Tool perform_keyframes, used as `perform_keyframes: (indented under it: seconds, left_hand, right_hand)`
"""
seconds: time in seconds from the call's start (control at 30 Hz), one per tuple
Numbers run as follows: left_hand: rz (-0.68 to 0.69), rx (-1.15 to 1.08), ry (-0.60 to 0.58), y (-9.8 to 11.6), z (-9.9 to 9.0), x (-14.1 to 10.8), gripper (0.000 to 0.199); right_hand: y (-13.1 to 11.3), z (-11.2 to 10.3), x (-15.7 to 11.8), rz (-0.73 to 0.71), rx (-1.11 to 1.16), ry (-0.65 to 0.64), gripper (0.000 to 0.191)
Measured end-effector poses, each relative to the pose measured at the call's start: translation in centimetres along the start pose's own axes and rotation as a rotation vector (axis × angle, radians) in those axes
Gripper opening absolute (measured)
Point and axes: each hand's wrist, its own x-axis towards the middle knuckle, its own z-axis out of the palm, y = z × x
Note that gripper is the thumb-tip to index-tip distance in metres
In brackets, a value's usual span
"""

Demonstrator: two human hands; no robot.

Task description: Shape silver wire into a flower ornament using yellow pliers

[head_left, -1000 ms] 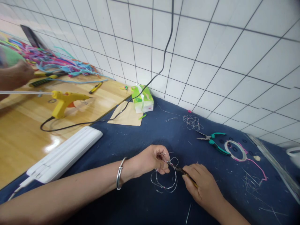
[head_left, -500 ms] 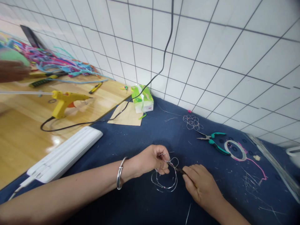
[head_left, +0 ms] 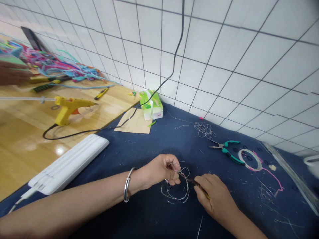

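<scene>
Fingers of my left hand pinch the upper left part of a looped wire piece, which has small pink beads and several thin silvery loops. My right hand is closed around a slim dark tool with a yellowish handle. The tool's tip reaches left to the wire beside my left fingertips. Its exact contact with the wire is too small to make out.
Teal-handled pliers, a wire flower, a white ring spool and wire scraps lie rightward. Leftward are a power strip, a tissue pack, a yellow glue gun with its cable, and another person's hand.
My right hand and its tool have tilted very slightly, showing more of the yellowish handle. The wire piece has shifted a little. At the far left the other person's hand has moved.
</scene>
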Motion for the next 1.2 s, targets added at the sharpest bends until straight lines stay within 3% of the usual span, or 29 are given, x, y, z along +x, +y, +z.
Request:
perform_keyframes:
  seconds: [0.17, 0.43, 1.2]
  left_hand:
    - [0.036, -0.051, 0.004, 0.4, -0.1, 0.0, 0.016]
    - [0.058, -0.064, 0.032, 0.3, 0.0, 0.0, 0.017]
    - [0.068, -0.064, -0.005, 0.2, 0.2, 0.0, 0.015]
  right_hand:
    - [0.5, -0.8, 0.1, 0.037, -0.068, -0.04, 0.019]
    - [1.5, -0.3, 0.3, 0.096, -0.259, -0.012, 0.035]
    - [1.4, -0.2, 0.3, 0.096, -0.253, 0.006, 0.038]
